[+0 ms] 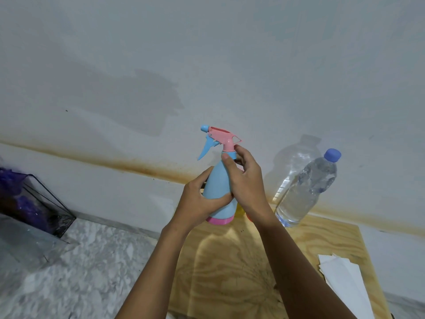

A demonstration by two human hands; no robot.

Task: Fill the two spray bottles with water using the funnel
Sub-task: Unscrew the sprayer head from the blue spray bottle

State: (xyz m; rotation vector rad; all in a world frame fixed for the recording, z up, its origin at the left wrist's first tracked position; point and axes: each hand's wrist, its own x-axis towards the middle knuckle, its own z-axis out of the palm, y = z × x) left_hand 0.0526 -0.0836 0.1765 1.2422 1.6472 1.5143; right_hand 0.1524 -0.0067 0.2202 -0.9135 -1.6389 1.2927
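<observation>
Spray bottle [218,180], blue with pink head and base, upright, grasped by left hand [197,203] and right hand [246,178].

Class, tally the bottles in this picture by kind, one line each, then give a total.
Spray bottle, blue with pink base, held in both hands: 1
Clear water bottle with blue cap: 1
Total: 2
</observation>
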